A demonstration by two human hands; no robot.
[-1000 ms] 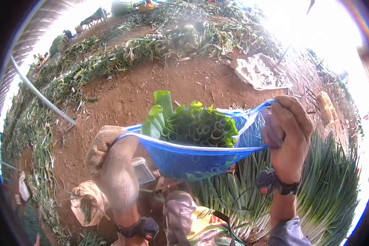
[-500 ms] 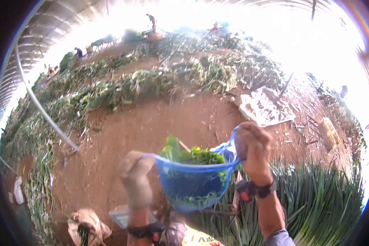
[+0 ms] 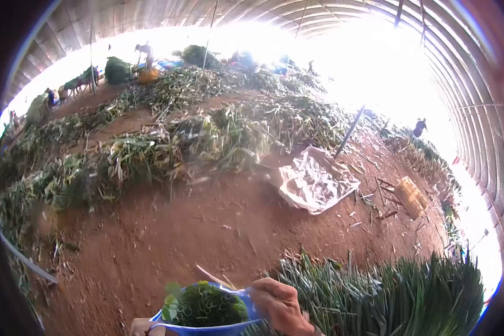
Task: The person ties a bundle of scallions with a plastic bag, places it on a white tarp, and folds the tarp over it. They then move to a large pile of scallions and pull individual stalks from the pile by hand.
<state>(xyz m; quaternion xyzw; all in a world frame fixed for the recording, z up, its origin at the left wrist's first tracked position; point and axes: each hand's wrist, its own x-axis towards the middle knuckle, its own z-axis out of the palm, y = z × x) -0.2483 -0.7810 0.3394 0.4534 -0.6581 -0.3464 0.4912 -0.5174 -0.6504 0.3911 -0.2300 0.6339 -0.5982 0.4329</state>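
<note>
Head view: left hand (image 3: 145, 326) and right hand (image 3: 280, 305) grip a thin blue open-mouthed bag (image 3: 213, 330) around green tubular leaves (image 3: 210, 307); steadying it likely needs even tension.

Green stalks (image 3: 375, 297) lie right of the bag (image 3: 179, 329), sheet (image 3: 313, 182) beyond.

No readable text, labels, brands, numbers or signs.
</note>
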